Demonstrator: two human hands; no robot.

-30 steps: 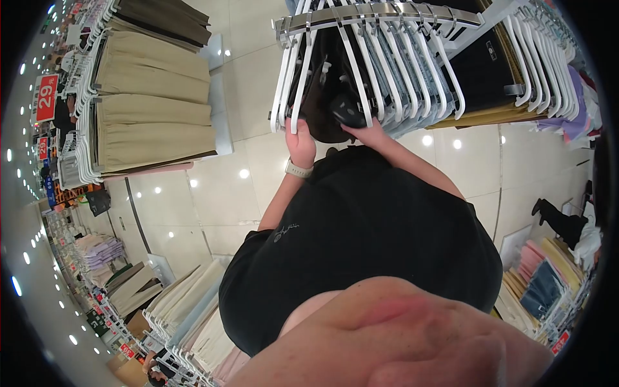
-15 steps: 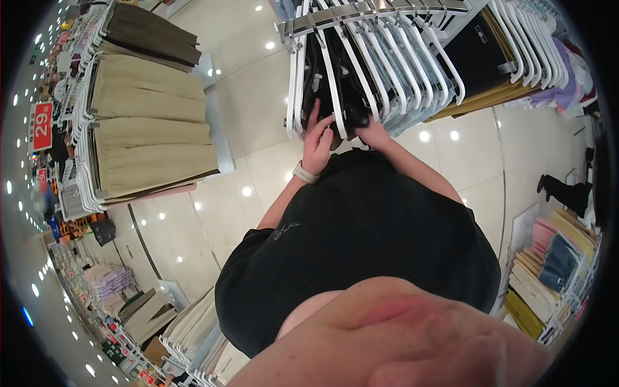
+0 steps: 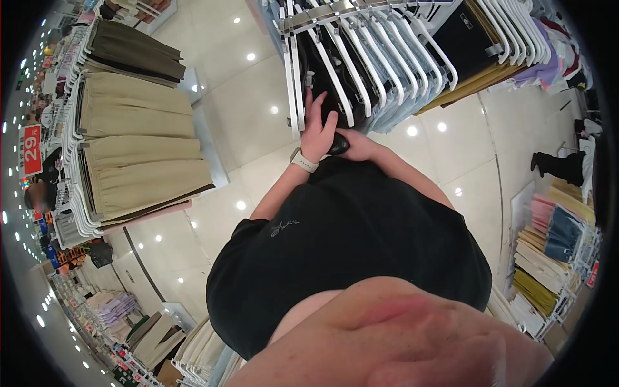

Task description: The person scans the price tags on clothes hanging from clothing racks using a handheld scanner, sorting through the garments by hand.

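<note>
Several white hangers hang from a metal rail, with black garments and light blue denim on them. My left hand, with a pale watch at the wrist, reaches up to the black garments at the rail's left end. Its fingers are spread apart and lie against the dark cloth beside a hanger. Just to the right, my right hand is below the hanger ends, next to a glossy black rounded thing. Its fingertips are mostly hidden, so what they hold cannot be made out.
To the left stands a rack of khaki trousers with a red price sign. Right of the rail hang dark and mustard garments. Another clothes rack is at the lower right, above pale tiled floor.
My right hand has moved left and closer to my body, near my left hand. My left hand has shifted slightly down, and its fingers have spread. The view has shifted a little.
</note>
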